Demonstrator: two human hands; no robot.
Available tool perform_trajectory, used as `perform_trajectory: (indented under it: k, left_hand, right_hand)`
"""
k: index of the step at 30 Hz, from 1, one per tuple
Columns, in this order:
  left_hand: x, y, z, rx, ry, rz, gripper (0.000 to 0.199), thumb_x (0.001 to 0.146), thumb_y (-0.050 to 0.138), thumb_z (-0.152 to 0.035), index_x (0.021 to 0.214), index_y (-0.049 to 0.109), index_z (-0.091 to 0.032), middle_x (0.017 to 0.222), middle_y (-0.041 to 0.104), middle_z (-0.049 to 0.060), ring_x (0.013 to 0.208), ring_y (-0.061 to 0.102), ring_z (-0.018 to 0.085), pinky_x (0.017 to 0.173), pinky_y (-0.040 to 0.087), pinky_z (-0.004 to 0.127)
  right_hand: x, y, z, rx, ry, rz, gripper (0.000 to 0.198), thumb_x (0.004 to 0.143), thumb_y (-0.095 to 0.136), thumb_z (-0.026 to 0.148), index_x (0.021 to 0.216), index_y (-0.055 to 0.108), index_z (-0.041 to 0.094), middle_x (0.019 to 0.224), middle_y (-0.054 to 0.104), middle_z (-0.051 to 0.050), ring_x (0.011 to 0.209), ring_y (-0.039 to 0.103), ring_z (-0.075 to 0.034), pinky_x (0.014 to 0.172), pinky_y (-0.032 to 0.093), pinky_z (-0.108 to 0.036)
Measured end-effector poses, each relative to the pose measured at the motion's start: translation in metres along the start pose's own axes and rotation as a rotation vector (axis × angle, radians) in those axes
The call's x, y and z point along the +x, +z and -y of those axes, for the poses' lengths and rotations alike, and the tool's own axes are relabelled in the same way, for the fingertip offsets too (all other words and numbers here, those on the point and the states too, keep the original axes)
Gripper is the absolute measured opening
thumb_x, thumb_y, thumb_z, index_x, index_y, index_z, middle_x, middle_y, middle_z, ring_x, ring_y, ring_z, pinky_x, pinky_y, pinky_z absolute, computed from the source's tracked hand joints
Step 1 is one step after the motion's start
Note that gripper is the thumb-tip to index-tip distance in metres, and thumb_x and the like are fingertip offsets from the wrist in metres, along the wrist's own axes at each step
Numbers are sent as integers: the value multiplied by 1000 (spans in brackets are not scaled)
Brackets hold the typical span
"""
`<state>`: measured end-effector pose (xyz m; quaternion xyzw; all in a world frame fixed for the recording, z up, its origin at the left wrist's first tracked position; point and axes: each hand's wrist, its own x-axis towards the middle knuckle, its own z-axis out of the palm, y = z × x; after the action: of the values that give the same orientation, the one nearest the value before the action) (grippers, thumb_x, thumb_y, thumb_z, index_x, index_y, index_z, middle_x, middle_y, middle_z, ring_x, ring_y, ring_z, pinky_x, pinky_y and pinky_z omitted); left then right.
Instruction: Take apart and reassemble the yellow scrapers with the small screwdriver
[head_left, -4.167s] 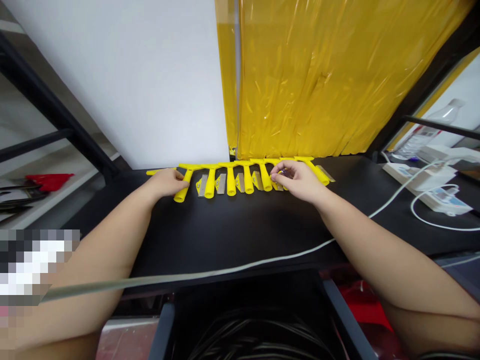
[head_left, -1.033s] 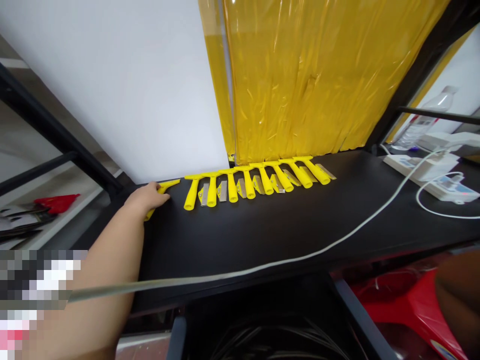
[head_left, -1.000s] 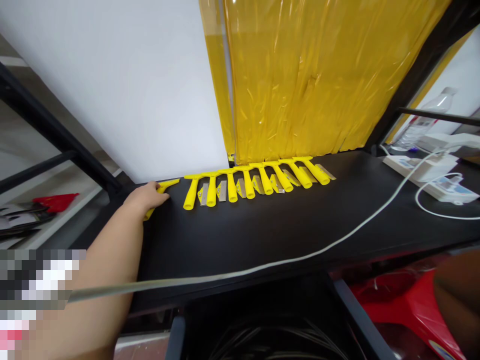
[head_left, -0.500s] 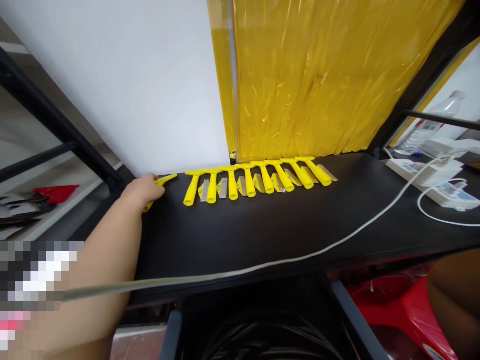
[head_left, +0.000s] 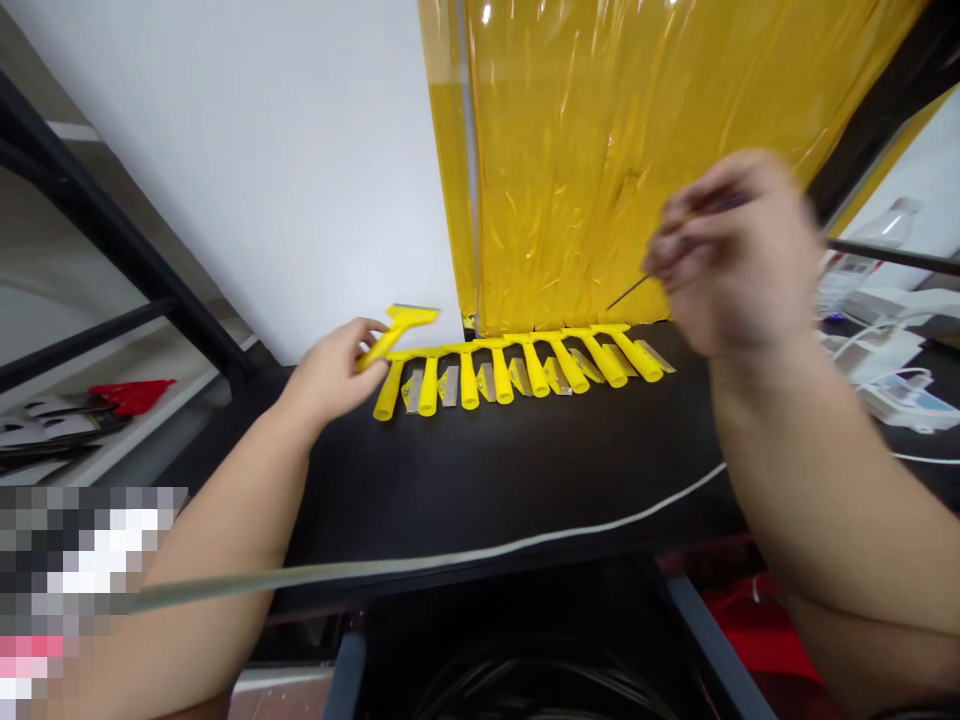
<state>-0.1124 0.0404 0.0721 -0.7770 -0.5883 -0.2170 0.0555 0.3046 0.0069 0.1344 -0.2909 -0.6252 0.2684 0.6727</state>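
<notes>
My left hand (head_left: pixel 334 375) is closed round the handle of a yellow scraper (head_left: pixel 401 325), lifted above the black shelf (head_left: pixel 487 475) with its wide head pointing up and right. My right hand (head_left: pixel 739 255), blurred by motion, is raised at the right, closed on a thin-shafted screwdriver (head_left: pixel 628 292). Its dark tip points down and left; the handle is mostly hidden by my fingers. Along the back of the shelf lies a row of several yellow scrapers (head_left: pixel 501 375), heads to the rear, with metal blades (head_left: pixel 450 385) showing between their handles.
A white cable (head_left: pixel 562 532) crosses the shelf's front edge. At the right are a white power strip (head_left: pixel 911 400) and a clear bottle (head_left: pixel 862 250). A white panel (head_left: pixel 300 150) and yellow film (head_left: pixel 570 150) stand behind. Below is an open dark bin with a grey rim (head_left: pixel 345 670).
My left hand has lifted its scraper and moved right, towards the row. My right hand has come up into view from the lower right with the screwdriver.
</notes>
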Motion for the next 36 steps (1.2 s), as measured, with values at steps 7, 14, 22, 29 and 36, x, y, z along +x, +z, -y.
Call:
perform_trajectory:
  k: [7, 14, 22, 29, 36]
  left_hand:
    - [-27, 18, -64, -226, 661, 271, 39, 90, 59, -22, 129, 66, -21, 115, 73, 7, 100, 70, 22, 89, 54, 33]
    - [-36, 43, -81, -270, 764, 392, 44, 93, 59, -15, 136, 66, -24, 121, 73, 8, 106, 70, 22, 89, 55, 33]
    - [-34, 61, -75, -392, 752, 477, 50, 97, 60, -13, 144, 67, -28, 116, 71, 8, 106, 68, 21, 95, 55, 34]
    - [-34, 62, -75, -390, 723, 486, 51, 98, 59, -15, 146, 66, -30, 115, 70, 7, 105, 68, 21, 95, 55, 34]
    - [-34, 62, -75, -387, 702, 507, 48, 99, 58, -17, 145, 67, -28, 115, 70, 7, 106, 67, 21, 96, 54, 34]
  right_hand:
    - [-21, 35, -90, 118, 432, 165, 13, 78, 67, 13, 89, 66, 20, 72, 55, 4, 59, 52, -10, 58, 42, -26]
    - [-43, 34, -89, 157, 339, 363, 32, 84, 85, 38, 105, 71, 20, 84, 66, 0, 75, 65, -14, 78, 56, -32]
    - [-54, 46, -103, 90, 348, 391, 39, 78, 89, 40, 98, 61, 22, 88, 65, 0, 68, 67, -13, 64, 59, -30]
    - [-60, 51, -101, 13, 256, 412, 30, 84, 83, 35, 97, 60, 22, 85, 64, 0, 70, 68, -15, 65, 60, -31]
    - [-62, 51, -93, -29, 173, 404, 33, 84, 82, 29, 104, 56, 24, 99, 60, -1, 75, 64, -13, 66, 59, -27]
